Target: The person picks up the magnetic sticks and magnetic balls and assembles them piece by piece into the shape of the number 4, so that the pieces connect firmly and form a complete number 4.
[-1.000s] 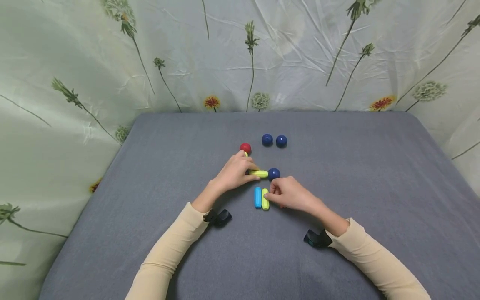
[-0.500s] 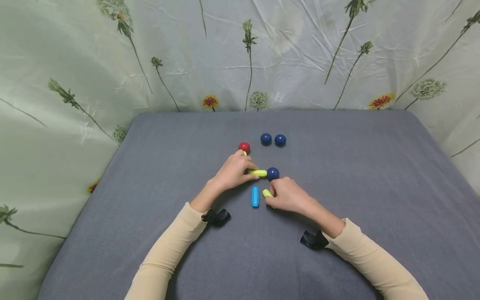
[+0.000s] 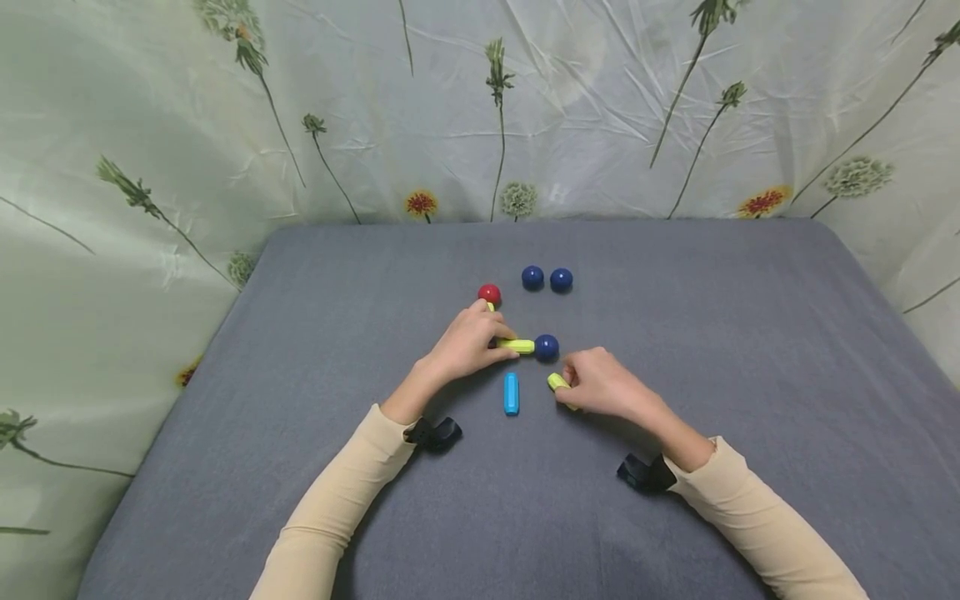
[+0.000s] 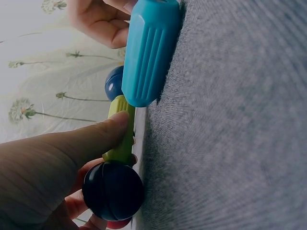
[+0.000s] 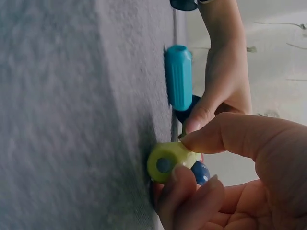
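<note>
My left hand (image 3: 468, 343) holds a yellow-green ridged rod (image 3: 519, 346), thumb against its side. Dark blue balls sit at both ends, one at the far end (image 3: 547, 347) and one nearer my wrist (image 4: 113, 191). Under my left fingers, a second yellow-green piece (image 3: 491, 307) partly shows, touching a red ball (image 3: 489, 294). With thumb and fingers, my right hand (image 3: 603, 385) pinches another yellow-green rod (image 3: 557, 381), tilted. Its end, with a grey disc (image 5: 164, 165), faces the right wrist camera. A light blue ridged rod (image 3: 511, 394) lies between the hands.
Two loose dark blue balls (image 3: 532, 277) rest side by side farther back on the grey cloth-covered table (image 3: 375, 275). A pale flowered curtain (image 3: 600, 125) hangs behind the table's back edge and along its left.
My right hand has gripped the yellow-green rod that lay beside the light blue one, tilted it and moved it right. My left hand stays in place.
</note>
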Demonstrator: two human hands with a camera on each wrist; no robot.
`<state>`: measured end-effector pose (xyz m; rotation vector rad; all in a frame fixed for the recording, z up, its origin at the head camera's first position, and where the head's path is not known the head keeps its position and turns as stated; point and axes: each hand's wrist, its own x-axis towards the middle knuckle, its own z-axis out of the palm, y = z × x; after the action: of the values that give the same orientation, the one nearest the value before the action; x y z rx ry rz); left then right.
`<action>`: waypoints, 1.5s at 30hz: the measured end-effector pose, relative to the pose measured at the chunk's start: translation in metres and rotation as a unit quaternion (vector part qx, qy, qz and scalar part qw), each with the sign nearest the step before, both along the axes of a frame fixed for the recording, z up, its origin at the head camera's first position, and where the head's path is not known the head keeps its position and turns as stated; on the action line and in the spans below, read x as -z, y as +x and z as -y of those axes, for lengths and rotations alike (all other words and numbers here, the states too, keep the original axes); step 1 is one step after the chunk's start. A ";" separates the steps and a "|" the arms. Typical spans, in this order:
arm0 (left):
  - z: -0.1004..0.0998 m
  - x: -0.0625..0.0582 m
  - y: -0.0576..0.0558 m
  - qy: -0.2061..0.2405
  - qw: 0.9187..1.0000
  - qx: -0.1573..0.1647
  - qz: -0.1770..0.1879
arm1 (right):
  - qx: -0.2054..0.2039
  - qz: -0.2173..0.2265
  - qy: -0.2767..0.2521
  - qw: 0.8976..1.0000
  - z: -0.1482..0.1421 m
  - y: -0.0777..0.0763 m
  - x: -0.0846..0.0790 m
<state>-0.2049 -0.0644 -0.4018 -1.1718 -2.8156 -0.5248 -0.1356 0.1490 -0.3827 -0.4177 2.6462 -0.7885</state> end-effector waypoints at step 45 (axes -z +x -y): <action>0.000 0.002 -0.001 -0.001 1.000 -0.001 -0.005 | 0.140 0.139 -0.223 0.955 -0.035 -0.058 0.015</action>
<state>-0.2057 -0.0640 -0.4040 -1.1686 -2.8091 -0.5147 -0.1934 0.1843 -0.3974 -0.0275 2.2788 -1.4306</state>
